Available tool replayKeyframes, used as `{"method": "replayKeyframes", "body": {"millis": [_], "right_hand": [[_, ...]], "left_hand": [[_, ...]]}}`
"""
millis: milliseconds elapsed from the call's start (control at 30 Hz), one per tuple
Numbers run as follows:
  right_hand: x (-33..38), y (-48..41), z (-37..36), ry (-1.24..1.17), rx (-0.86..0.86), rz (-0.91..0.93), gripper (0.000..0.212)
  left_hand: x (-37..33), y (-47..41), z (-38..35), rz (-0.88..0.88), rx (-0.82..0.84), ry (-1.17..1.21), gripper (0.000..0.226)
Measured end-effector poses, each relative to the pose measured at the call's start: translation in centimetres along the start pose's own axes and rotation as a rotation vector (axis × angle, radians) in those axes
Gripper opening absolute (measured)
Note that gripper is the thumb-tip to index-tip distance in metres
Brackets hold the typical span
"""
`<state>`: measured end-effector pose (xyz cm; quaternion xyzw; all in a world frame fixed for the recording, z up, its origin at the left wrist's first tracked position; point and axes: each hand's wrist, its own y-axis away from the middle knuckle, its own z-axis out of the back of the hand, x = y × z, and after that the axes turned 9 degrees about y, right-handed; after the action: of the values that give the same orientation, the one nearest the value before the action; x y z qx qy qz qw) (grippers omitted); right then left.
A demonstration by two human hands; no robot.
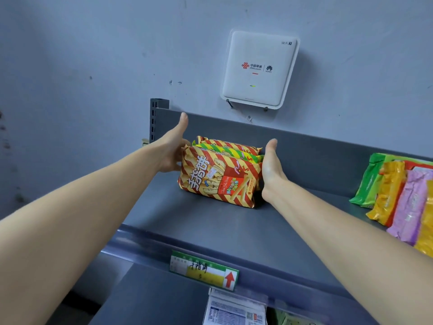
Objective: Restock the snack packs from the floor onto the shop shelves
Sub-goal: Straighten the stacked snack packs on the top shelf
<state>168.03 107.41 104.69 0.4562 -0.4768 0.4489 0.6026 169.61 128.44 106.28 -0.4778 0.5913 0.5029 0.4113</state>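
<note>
Red-and-yellow striped snack packs (pixel 218 177), approx. three, stand in a row front to back on the grey metal shelf (pixel 210 228), w/ one green-striped pack in the middle. Front pack reads 手指饼 in big white characters. White wall router (pixel 260 69) above is marked "WiFi 7", China Unicom and Huawei logos. Green/yellow price label (pixel 203 269) on the shelf's front rail has handwritten characters and a red up-arrow. Packs sit between both hands. Left hand (pixel 171 153) presses their left side, thumb straight up, fingers mostly hidden. Right hand (pixel 271 170) lies flat vs. their right side, thumb raised. More coloured packs (pixel 403 198) stand well apart at right.
</note>
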Motion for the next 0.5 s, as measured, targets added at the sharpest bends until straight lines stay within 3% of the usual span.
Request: {"method": "replayKeyframes", "body": {"millis": [233,500], "right_hand": [[-0.4,-0.4,-0.2,-0.05,0.039,-0.006,0.076],[-1.0,-1.4,-1.1,-0.128,0.079,0.011,0.085]], "left_hand": [[0.9,-1.2,-0.7,0.006,0.043,0.172,0.094],[1.6,-1.6,-2.1,-0.064,0.054,0.119,0.091]]}}
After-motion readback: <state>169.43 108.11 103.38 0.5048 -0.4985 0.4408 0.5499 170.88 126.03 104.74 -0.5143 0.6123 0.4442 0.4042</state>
